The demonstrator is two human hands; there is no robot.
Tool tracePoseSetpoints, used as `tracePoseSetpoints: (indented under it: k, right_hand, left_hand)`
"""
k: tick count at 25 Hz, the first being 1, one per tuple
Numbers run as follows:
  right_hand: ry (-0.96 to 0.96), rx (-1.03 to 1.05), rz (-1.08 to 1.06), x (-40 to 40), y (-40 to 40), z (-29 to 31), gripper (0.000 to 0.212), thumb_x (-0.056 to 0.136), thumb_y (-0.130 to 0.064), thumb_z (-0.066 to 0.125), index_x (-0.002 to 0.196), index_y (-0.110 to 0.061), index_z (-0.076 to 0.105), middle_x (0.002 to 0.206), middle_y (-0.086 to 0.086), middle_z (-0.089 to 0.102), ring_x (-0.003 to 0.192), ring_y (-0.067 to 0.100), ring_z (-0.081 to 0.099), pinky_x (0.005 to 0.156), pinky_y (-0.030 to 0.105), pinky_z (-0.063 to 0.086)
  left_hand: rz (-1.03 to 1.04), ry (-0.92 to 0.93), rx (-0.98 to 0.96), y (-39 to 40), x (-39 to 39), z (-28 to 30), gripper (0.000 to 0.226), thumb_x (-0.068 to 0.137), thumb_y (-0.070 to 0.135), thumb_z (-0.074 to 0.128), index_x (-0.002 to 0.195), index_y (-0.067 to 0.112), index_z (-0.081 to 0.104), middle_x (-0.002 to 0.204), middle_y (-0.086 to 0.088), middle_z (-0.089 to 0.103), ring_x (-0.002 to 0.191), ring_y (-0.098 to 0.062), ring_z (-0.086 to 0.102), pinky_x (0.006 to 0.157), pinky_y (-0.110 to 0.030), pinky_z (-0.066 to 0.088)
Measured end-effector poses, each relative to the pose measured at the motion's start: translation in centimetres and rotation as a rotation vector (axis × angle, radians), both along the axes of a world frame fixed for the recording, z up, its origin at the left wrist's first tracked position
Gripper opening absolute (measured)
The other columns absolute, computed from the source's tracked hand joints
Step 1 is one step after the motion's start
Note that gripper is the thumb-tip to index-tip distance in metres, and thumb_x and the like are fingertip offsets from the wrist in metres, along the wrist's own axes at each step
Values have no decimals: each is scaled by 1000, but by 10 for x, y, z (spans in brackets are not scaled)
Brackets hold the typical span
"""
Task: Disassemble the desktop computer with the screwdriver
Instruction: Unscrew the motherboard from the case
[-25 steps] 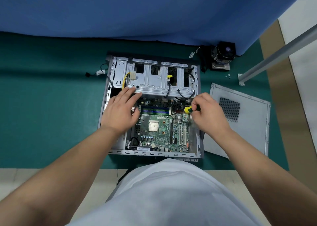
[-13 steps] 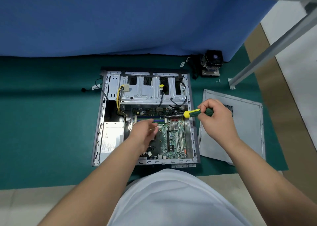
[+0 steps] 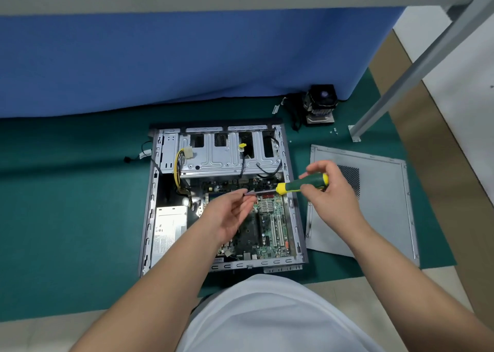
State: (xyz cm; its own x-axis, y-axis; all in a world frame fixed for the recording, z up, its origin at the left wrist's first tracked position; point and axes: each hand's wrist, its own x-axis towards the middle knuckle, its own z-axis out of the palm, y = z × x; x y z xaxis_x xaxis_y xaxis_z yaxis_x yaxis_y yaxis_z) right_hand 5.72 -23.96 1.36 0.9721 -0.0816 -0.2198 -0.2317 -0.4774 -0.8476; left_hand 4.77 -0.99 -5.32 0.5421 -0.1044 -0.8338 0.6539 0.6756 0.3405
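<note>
The open desktop case (image 3: 149, 204) lies flat on a green mat, with the green motherboard (image 3: 272, 228) exposed inside. My right hand (image 3: 331, 199) hovers over the case's right edge and grips the green-and-yellow handle of the screwdriver (image 3: 302, 184). The shaft points left, level above the board. My left hand (image 3: 230, 215) is held palm up over the motherboard, its fingers loosely spread and the fingertips at the tip of the shaft. Whether a screw sits on that tip is too small to tell.
A silver drive cage (image 3: 227, 159) fills the far end of the case and a power supply (image 3: 168, 228) sits at its near left. The removed side panel (image 3: 379, 212) lies to the right. A CPU cooler (image 3: 320, 105) and loose screws (image 3: 334, 131) rest by a metal leg (image 3: 417, 65).
My right hand lifted the screwdriver out of the case and drew it right. My left hand left the case's left side and came up to the screwdriver tip.
</note>
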Motion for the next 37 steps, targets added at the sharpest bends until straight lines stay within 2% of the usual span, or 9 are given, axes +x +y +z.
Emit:
tracePoseSetpoints:
  k: [3,5,10,13,16,20,24,32,37]
  right_hand:
    - [127,605,-160,4,-2,0,30,84,-15,81,109,-23,67,96,-1,73,78,15,65,71,24,55]
    - [199,829,-228,6,-2,-3,24,80,-18,79,102,-13,71,96,11,70,76,16,61,68,24,53]
    - [87,806,-311,31,-15,8,22,83,-33,75,95,-16,67,98,8,74,92,15,66,87,33,50]
    - [-122,867,-275,54,-34,26,12,92,-22,74,92,-17,63,90,13,70,92,26,68,88,42,56]
    - [-220,637,-164,69,-39,29,16,86,-18,73,89,-25,58,80,5,65,76,25,64,72,44,55]
    - [-112,194,101,74,-29,3,15,87,-24,77,90,-31,65,78,-10,66,68,11,59,64,26,49]
    - [-61,177,228,77,-23,-19,11,86,-30,79,87,-33,69,82,-9,70,75,8,65,65,14,49]
    - [-133,115,275,87,-26,-38,8,89,-31,76,92,-35,70,76,-15,74,81,7,69,74,22,55]
    - [-147,-24,252,93,-28,-50,12,88,-39,70,86,-28,67,72,-12,71,72,8,68,68,34,57]
  left_hand:
    - [17,-33,-25,-3,6,2,23,100,-2,55,120,-4,66,108,-24,75,98,-29,76,70,-27,62]
    - [-8,-69,-8,-7,14,5,24,100,-2,54,121,-4,66,110,-24,74,101,-29,75,72,-27,62]
    - [-127,-215,160,-9,35,20,18,104,1,51,120,-3,58,108,-19,76,102,-28,75,76,-26,61]
    - [-227,-293,181,-17,46,34,14,103,3,55,116,0,56,111,-19,75,104,-28,75,78,-26,61]
    - [-275,-322,134,-32,56,46,13,101,5,59,112,-1,60,113,-20,75,105,-27,74,79,-25,60]
    - [-273,-290,90,-53,69,52,24,97,7,64,117,-5,66,114,-21,74,101,-25,75,79,-26,60]
    - [-259,-207,-15,-66,79,51,29,96,7,66,121,-8,68,118,-23,71,99,-23,73,82,-28,61]
    - [-218,-147,48,-86,89,36,23,99,11,64,111,-6,74,102,-21,74,85,-21,74,76,-30,61]
    - [-330,-193,199,-94,98,27,28,104,13,59,86,4,79,89,-14,74,76,-17,72,75,-28,61]
